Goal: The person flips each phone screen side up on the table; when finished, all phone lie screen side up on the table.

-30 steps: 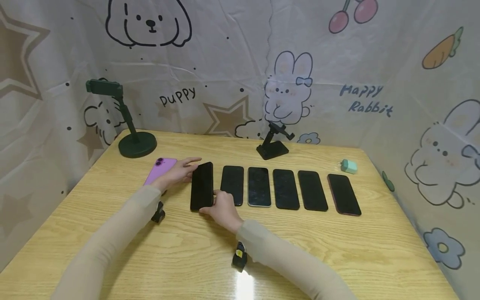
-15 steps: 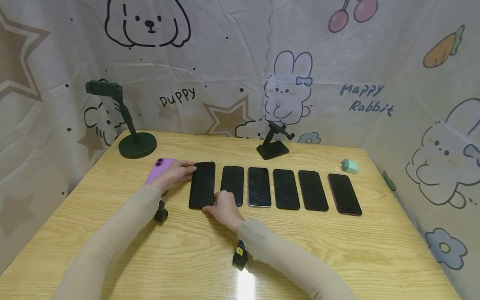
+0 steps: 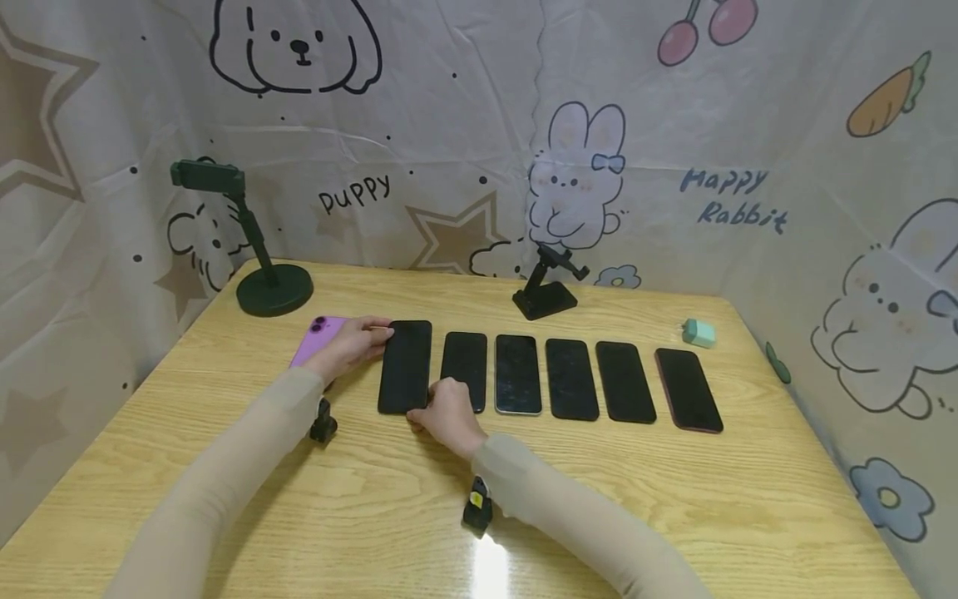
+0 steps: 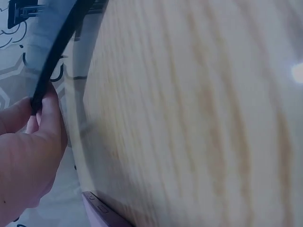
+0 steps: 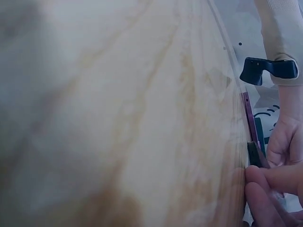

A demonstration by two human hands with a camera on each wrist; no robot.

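Observation:
A black smartphone (image 3: 405, 366) lies between my two hands near the left end of a row of phones. Its upper left edge is pinched between thumb and fingers of my left hand (image 3: 350, 345). My right hand (image 3: 451, 416) pinches the lower right corner. In the left wrist view, the phone (image 4: 59, 47) appears edge-on, gripped by the left hand (image 4: 33, 156) and raised off the table at that end. The right hand (image 5: 267, 189) shows at the right wrist view's lower right. A purple phone (image 3: 318, 337) lies camera side up, partly hidden under the left forearm.
Several dark phones, including a middle one (image 3: 517, 374) and the rightmost (image 3: 688, 389), lie spaced to the right. Behind stand a black phone stand (image 3: 546, 287), a green stand (image 3: 262, 241) and a mint charger plug (image 3: 699, 333). Patterned cloth (image 3: 449, 125) hangs around the table (image 3: 359, 516).
The black phone has turned to face upward more and shifted slightly right. The left hand's fingers have drawn in to its upper left edge; the right hand keeps the lower right corner.

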